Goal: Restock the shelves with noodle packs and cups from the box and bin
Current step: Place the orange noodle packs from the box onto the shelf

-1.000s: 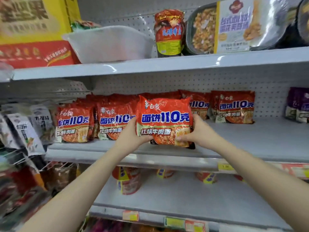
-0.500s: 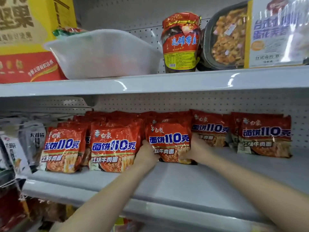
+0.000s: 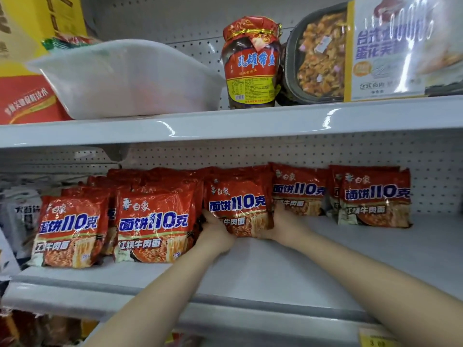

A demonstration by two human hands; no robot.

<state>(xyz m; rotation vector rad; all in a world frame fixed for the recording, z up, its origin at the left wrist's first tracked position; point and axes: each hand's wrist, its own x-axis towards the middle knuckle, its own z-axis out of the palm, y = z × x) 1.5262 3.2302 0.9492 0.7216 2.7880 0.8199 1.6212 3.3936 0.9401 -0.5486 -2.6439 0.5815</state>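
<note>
On the front lip of the middle shelf [image 3: 250, 279], two bare forearms reach in from below and meet at a red noodle pack [image 3: 238, 204]. That pack stands upright on the shelf, about midway along the row, with its lower edge just above the grey surface. The left hand [image 3: 216, 231] grasps its lower left corner, fingers curled round the edge, and the right hand [image 3: 284, 225] grasps the lower right corner the same way. Just left of the held pack stand two front packs [image 3: 154, 227] with more stacked behind them; they sit nearer the shelf's front edge. To the right, set further back near the pegboard wall, are two more groups of the same packs [image 3: 375, 199]. Above, on the upper shelf [image 3: 225, 126], sit a white plastic bin [image 3: 125, 78], a jar with a red label [image 3: 251, 66] beside it, and a boxed ready meal [image 3: 375, 51] leaning at the right.
</note>
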